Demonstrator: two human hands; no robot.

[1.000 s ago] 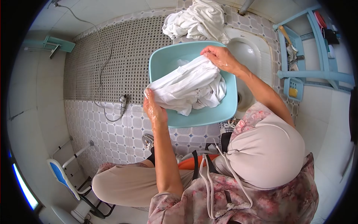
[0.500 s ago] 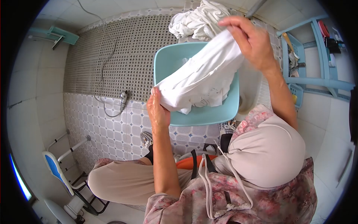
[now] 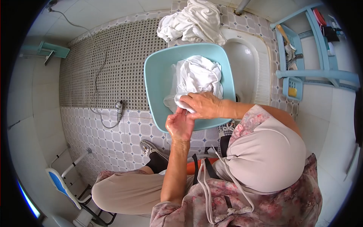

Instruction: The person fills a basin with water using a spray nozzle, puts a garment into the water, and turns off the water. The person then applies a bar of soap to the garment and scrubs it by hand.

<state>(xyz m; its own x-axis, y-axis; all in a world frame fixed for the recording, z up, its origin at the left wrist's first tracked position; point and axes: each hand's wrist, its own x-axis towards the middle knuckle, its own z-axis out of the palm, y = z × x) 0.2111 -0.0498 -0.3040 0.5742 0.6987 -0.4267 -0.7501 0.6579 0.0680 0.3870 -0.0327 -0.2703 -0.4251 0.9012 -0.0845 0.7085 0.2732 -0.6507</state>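
A light blue plastic basin [image 3: 154, 94] sits in front of me with a wet, crumpled white cloth [image 3: 199, 75] inside. Over the basin's near side, my right hand [image 3: 202, 104] is closed on a gathered edge of this cloth. My left hand [image 3: 180, 125] lies palm up just beneath, its fingers reaching under the same edge and pinning it against the right hand. The left fingertips are partly hidden by fabric and the right fingers.
More white laundry [image 3: 193, 22] is heaped beyond the basin. A squat toilet [image 3: 245, 56] lies to the right, beside a light blue rack [image 3: 308, 73]. On the left are a shower head [image 3: 120, 108] with its hose and a blue-and-white seat [image 3: 62, 187].
The cloth, held stretched up between both hands before, has dropped into the basin in a bunch. My right hand has come down and left to meet my left hand at the near side.
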